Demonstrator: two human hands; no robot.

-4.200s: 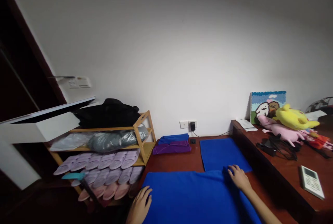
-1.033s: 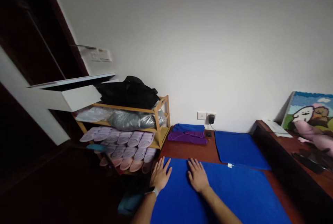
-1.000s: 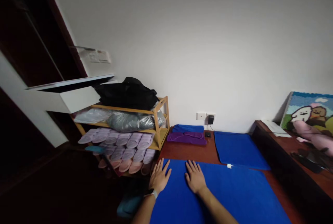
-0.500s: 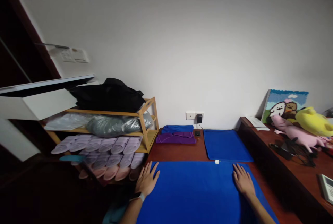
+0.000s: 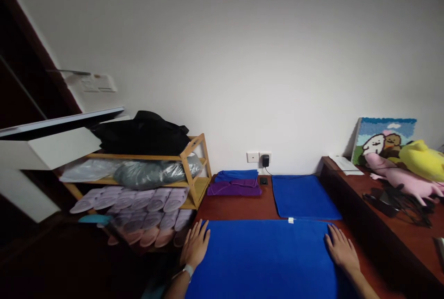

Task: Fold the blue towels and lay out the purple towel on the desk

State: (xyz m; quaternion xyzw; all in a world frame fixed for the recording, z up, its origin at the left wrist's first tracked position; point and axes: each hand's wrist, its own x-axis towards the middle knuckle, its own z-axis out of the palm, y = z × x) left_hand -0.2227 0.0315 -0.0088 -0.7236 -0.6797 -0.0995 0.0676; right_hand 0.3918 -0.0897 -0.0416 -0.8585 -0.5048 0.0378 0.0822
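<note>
A large blue cloth (image 5: 263, 255) lies spread flat over the reddish-brown table (image 5: 239, 208), a small white tag (image 5: 290, 220) at its far edge. My left hand (image 5: 195, 245) rests flat on the cloth's far left corner, fingers stretched out; a watch is on that wrist. At the far right corner my right hand (image 5: 342, 247) lies flat with its fingers apart. Beyond the far edge sits a folded blue cloth (image 5: 303, 196) on the right. To the left, a folded purple cloth (image 5: 235, 187) lies in front of another folded blue cloth (image 5: 236, 175).
A wooden rack (image 5: 194, 169) on the left holds several pairs of slippers (image 5: 156, 202), plastic-wrapped items and a black bag (image 5: 142, 132). On the raised surface at right lie plush toys (image 5: 398, 176), cables (image 5: 402, 204) and a picture (image 5: 385, 139). A black plug (image 5: 265, 160) sits in the wall socket.
My right hand has slid to the right along the cloth's far edge to its corner. My left hand stays at the left corner. The camera view has shifted slightly.
</note>
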